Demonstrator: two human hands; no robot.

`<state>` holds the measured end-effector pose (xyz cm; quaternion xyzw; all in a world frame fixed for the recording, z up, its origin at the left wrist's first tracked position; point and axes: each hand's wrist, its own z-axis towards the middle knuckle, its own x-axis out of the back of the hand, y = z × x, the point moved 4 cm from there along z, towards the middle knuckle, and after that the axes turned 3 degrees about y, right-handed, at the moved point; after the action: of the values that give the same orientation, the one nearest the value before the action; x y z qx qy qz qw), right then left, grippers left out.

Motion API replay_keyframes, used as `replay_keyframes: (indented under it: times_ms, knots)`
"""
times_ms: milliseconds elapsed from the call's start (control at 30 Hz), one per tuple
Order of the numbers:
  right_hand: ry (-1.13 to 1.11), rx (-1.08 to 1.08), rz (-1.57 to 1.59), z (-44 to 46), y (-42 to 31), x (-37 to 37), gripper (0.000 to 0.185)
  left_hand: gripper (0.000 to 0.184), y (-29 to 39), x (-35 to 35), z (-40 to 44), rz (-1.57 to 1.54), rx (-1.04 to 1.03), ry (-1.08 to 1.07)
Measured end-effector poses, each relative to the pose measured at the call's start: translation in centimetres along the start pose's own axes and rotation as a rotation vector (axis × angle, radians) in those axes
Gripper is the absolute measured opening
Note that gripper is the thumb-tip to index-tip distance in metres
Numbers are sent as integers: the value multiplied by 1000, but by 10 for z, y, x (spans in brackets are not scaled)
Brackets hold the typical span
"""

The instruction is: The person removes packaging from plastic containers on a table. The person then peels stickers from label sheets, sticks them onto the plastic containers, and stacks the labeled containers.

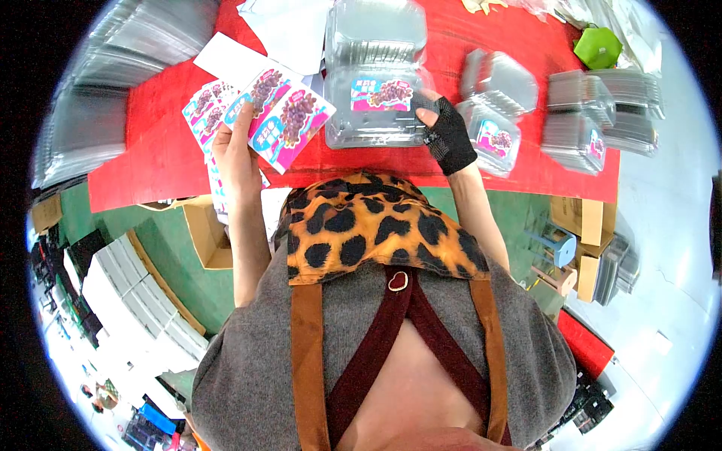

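Observation:
My bare left hand [239, 154] pinches a sheet of grape-picture labels [295, 124] over the left part of the red table [165, 161]. More printed label sheets [209, 105] lie beneath and to the left of it. In front of me, a clear plastic clamshell box [376, 128] lies with its lid side up and away from me, and a grape label [383, 95] is on it. My right hand [447, 135], in a black fingerless glove, has its thumb and fingers closed on the box's right edge.
Tall stacks of clear containers [90, 128] stand at the left. Labelled clear boxes [496, 139] and further stacks [579, 143] are at the right, with a green object [598, 48] behind. White paper [289, 34] lies at the back; cardboard boxes [207, 233] sit below the table.

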<state>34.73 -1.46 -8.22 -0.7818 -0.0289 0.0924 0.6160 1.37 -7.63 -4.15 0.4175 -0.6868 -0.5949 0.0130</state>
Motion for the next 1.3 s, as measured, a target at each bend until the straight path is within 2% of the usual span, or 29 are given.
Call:
replay_keyframes:
  times_ms: [67,133,233,333,400,433,467,500,533,600,633,800,833,933,1000,1067,1100,1133,1200,1300]
  knots:
    - [58,154,-185,-7,-4,-2,51,9,1,-2,-1,126,-13,-32]
    - [29,168,-33,-12,-6,-6,58,14,2,-2,-2,290,-12,-63]
    - [-8,234,179,-23,-20,-21,60,13,5,-17,-7,256,-18,-79]
    - [-16,208,315,-28,-22,5,59,14,1,-3,1,191,-8,-124]
    - [160,272,71,-24,-22,52,56,17,-3,7,6,168,-4,-117]
    - [247,207,329,-24,-15,79,67,19,-5,9,7,169,-7,-89]
    - [253,253,425,-27,-10,107,60,21,-6,10,8,170,-9,-63]
    - [404,196,413,-31,-6,134,51,24,-1,-7,0,29,40,-132]
    - [552,132,404,-37,-3,160,44,25,1,-13,-2,106,6,-150]
    - [603,73,470,-56,-24,162,40,27,4,-22,-5,260,-63,-186]
    - [705,31,519,-63,-12,184,36,30,4,-28,-7,267,-64,-195]
    - [948,-72,619,-85,11,206,25,28,-3,-35,-8,328,-39,-260]
    - [795,-114,615,-84,39,241,27,26,-5,-33,-7,355,-36,-282]
    - [1029,-205,-249,-91,40,252,42,20,-8,-34,-11,370,-35,-318]
    - [985,-11,-613,-87,29,236,55,20,-6,-37,-16,372,-23,-347]
    - [1019,-77,-690,-79,30,225,66,19,-9,-36,-17,396,-33,-348]
    - [992,-73,-615,-76,52,238,77,19,-10,-36,-18,408,-38,-349]
    - [971,-62,-976,-75,41,229,80,19,-11,-35,-18,421,-28,-357]
    - [985,107,-785,-72,59,226,61,20,-12,-34,-20,445,-8,-372]
    - [1092,0,-405,-77,55,226,35,20,-7,-42,-29,458,-10,-441]
